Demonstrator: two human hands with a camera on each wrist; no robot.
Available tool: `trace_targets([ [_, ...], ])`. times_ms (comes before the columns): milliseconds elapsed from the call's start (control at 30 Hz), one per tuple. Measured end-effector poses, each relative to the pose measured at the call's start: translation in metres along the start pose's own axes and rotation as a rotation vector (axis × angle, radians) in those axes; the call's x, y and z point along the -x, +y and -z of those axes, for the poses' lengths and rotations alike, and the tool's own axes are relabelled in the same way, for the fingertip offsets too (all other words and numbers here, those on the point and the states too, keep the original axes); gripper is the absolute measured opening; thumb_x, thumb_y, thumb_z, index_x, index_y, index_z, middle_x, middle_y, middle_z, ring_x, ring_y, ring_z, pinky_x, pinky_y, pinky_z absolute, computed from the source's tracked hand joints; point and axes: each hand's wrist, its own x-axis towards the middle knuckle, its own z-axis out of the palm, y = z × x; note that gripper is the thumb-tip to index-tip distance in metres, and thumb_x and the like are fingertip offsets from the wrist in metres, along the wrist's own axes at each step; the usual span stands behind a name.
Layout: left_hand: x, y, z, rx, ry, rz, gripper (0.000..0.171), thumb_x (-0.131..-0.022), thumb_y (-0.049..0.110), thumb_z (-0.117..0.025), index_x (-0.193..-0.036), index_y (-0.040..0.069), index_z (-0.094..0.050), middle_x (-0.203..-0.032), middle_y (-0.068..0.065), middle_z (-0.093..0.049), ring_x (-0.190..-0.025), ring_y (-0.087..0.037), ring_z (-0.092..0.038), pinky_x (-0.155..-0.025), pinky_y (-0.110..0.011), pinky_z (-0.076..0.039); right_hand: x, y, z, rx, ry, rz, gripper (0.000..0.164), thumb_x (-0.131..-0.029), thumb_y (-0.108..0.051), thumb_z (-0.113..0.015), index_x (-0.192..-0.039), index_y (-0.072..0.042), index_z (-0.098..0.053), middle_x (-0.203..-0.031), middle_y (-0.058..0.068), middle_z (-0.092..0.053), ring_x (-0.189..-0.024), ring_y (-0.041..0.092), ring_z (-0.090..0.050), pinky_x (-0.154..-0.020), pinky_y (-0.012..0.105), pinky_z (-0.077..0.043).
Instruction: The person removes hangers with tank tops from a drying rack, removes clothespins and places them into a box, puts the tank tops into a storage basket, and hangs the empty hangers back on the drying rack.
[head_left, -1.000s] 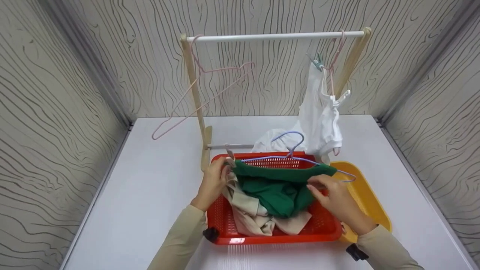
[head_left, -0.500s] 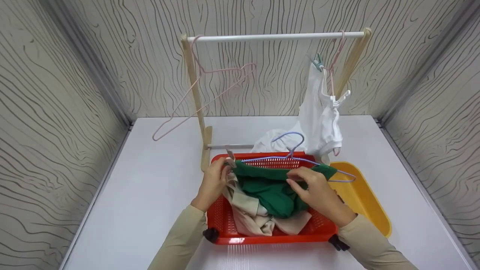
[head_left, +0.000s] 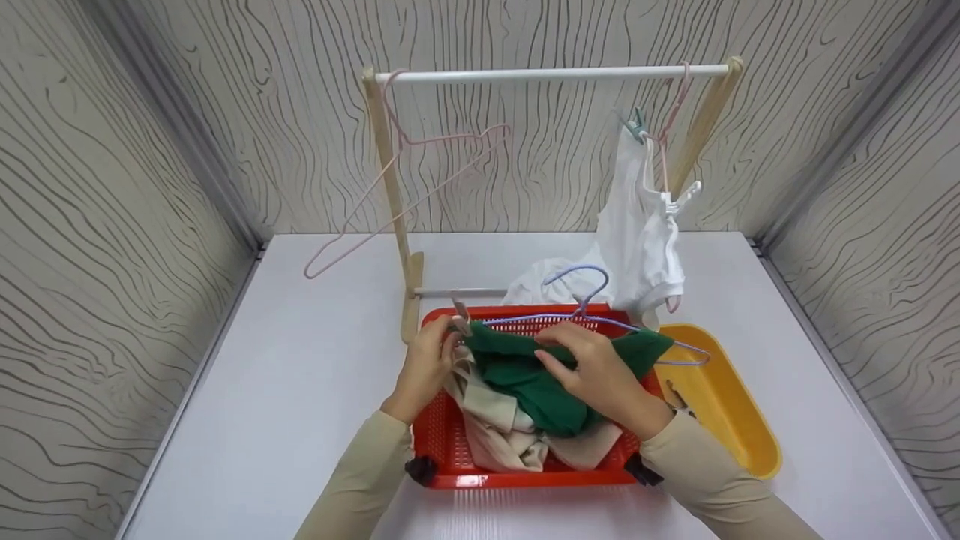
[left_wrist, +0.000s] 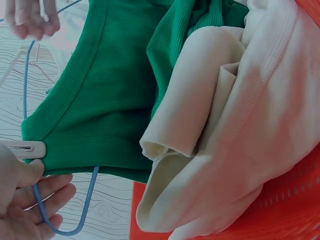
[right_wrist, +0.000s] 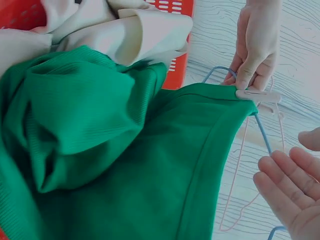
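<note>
A green ribbed garment (head_left: 540, 394) lies along the bottom of a blue hanger (left_wrist: 90, 195), over a red basket (head_left: 540, 480). My left hand (head_left: 427, 367) pinches the garment's corner at the hanger's left end, thumb in front and fingers behind. Right at that thumb, a pale clothespin (left_wrist: 31, 149) clips the corner. In the head view my right hand (head_left: 596, 375) overlaps the middle of the top hem. The right wrist view shows its fingers (right_wrist: 290, 177) extended beside the hanger, apart from the cloth. Beneath the green garment, a beige garment (left_wrist: 215, 150) sits in the basket.
Behind the basket stands a rack with a white bar (head_left: 555, 73). A bare pink hanger (head_left: 442, 139) hangs at its left, a clipped white garment (head_left: 630, 225) at its right. To the basket's right is a yellow tray (head_left: 739, 412) with small dark items in it.
My right hand has slid left along the garment's top hem, from near its right end to the middle. The left hand has stayed at the left corner.
</note>
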Motion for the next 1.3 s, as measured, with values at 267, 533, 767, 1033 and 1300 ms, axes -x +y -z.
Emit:
trace_targets([
  [267, 0.001, 0.0, 0.001, -0.002, -0.002, 0.016, 0.014, -0.097, 0.005, -0.051, -0.109, 0.005, -0.059, -0.104, -0.013, -0.067, -0.101, -0.024, -0.064, -0.091, -0.04, -0.055, -0.019, -0.01, -0.013, -0.009, 0.046, 0.096, 0.022, -0.081, -0.007, -0.075, -0.102, -0.003, -0.068, -0.099, 0.01, -0.072, -0.091, 0.021, -0.07, -0.082, 0.036, -0.059],
  [533, 0.0, 0.0, 0.0, 0.001, 0.009, 0.004, 0.015, -0.096, 0.004, -0.053, -0.109, 0.007, -0.06, -0.105, -0.012, -0.068, -0.104, -0.024, -0.065, -0.093, -0.039, -0.054, -0.038, -0.011, -0.028, 0.077, 0.007, 0.097, 0.026, -0.081, -0.009, -0.075, -0.105, -0.002, -0.067, -0.102, 0.012, -0.072, -0.093, 0.022, -0.07, -0.084, 0.034, -0.059],
  [767, 0.002, 0.001, -0.002, -0.009, 0.0, -0.001, 0.015, -0.097, 0.007, -0.051, -0.11, 0.007, -0.06, -0.106, -0.012, -0.068, -0.104, -0.024, -0.065, -0.092, -0.039, -0.055, -0.051, -0.012, -0.034, 0.123, -0.061, 0.051, 0.03, -0.086, -0.017, -0.071, -0.111, 0.0, -0.066, -0.106, 0.014, -0.071, -0.096, 0.023, -0.071, -0.084, 0.033, -0.059],
  [1033, 0.0, 0.002, -0.002, -0.033, 0.006, -0.022, 0.016, -0.097, 0.005, -0.052, -0.111, 0.005, -0.06, -0.104, -0.012, -0.069, -0.102, -0.024, -0.066, -0.09, -0.039, -0.055, -0.062, -0.016, -0.041, 0.14, -0.193, -0.057, 0.043, -0.09, -0.025, -0.068, -0.126, -0.004, -0.059, -0.121, 0.013, -0.068, -0.11, 0.026, -0.068, -0.092, 0.037, -0.055],
  [1300, 0.0, 0.003, -0.003, -0.044, 0.006, -0.005, 0.017, -0.097, 0.006, -0.052, -0.112, 0.004, -0.06, -0.108, -0.014, -0.068, -0.104, -0.025, -0.066, -0.092, -0.038, -0.055, -0.07, -0.019, -0.05, 0.14, -0.244, -0.138, 0.045, -0.09, -0.026, -0.067, -0.128, -0.004, -0.057, -0.125, 0.014, -0.066, -0.114, 0.029, -0.065, -0.095, 0.04, -0.054],
])
